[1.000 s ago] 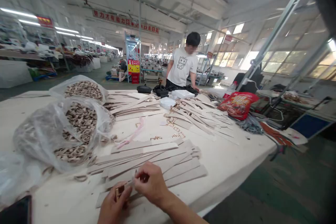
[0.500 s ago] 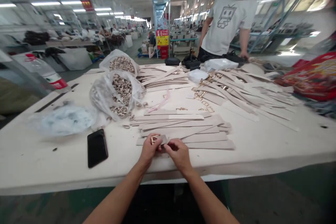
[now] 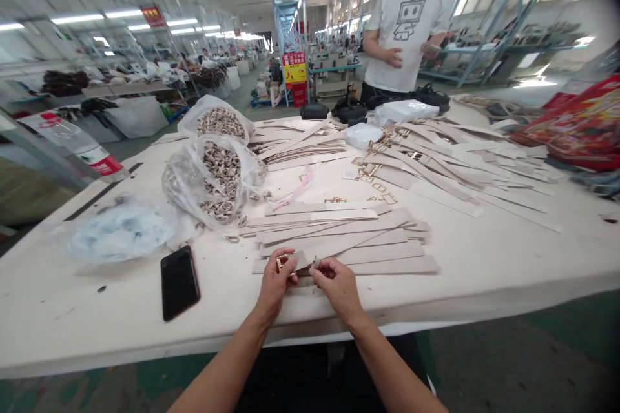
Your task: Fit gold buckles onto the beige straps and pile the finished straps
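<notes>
My left hand (image 3: 277,281) is closed on a beige strap piece (image 3: 300,261) with a gold buckle (image 3: 282,262) at its left end. Just to the right, my right hand (image 3: 336,284) pinches a small beige loop (image 3: 314,263) beside the strap's end. Both hands are close together over the table's near part. Behind them lie several flat beige straps (image 3: 387,250). Loose gold buckles (image 3: 378,188) rest farther back. Fingers partly cover the strap and the loop.
Open plastic bags of small loops (image 3: 221,171) stand at the back left. A black phone (image 3: 179,282), a pale blue plastic bag (image 3: 121,231) and a bottle (image 3: 84,147) lie left. More straps (image 3: 436,171) pile at the right. A person (image 3: 407,26) stands across the table (image 3: 436,300).
My right hand has moved slightly right from my left hand, and the small loop now shows between its fingers. The person across has raised both hands from the table. The view has shifted slightly.
</notes>
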A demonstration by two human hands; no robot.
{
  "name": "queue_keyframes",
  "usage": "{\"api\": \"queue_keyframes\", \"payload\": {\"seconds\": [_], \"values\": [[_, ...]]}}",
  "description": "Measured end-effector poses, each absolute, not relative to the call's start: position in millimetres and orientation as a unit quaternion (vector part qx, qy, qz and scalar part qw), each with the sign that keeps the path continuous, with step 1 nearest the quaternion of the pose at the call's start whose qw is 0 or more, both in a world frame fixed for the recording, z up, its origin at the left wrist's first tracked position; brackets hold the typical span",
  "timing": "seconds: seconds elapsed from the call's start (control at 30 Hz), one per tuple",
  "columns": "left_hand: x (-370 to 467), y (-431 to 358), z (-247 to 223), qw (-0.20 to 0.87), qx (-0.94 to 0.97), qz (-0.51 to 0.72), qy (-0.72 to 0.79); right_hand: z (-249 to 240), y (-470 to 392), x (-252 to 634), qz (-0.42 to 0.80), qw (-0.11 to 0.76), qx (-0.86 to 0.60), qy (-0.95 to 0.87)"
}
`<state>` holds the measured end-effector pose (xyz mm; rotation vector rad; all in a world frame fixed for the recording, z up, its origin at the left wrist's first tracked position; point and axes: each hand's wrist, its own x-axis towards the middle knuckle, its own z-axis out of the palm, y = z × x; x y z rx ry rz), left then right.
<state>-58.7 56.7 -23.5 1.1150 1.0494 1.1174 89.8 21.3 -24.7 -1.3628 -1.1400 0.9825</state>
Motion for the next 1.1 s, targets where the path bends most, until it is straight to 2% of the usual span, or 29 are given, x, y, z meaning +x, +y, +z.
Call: {"api": "queue_keyframes", "payload": {"seconds": [0.23,0.4,0.57,0.83,1.1], "values": [[-58.8,53.8,-24.4,0.573,0.496,0.458,0.465,-14.0,22.4,96.1,0.332,0.488,-0.574,-0.568],[-57.1,51.3,-22.9,0.562,0.512,0.451,0.468,-21.3,23.9,95.3,0.453,0.515,-0.531,-0.497],[-57.7,50.6,-21.9,0.556,0.533,0.437,0.464,-26.1,23.7,95.9,0.49,0.525,-0.515,-0.468],[-63.1,50.3,-22.5,0.575,0.567,0.395,0.438,-2.5,32.9,106.5,0.497,0.427,-0.474,-0.589],[-64.4,53.4,-27.5,0.607,0.492,0.439,0.443,-22.7,36.9,94.3,0.609,0.486,-0.437,-0.449]]}}
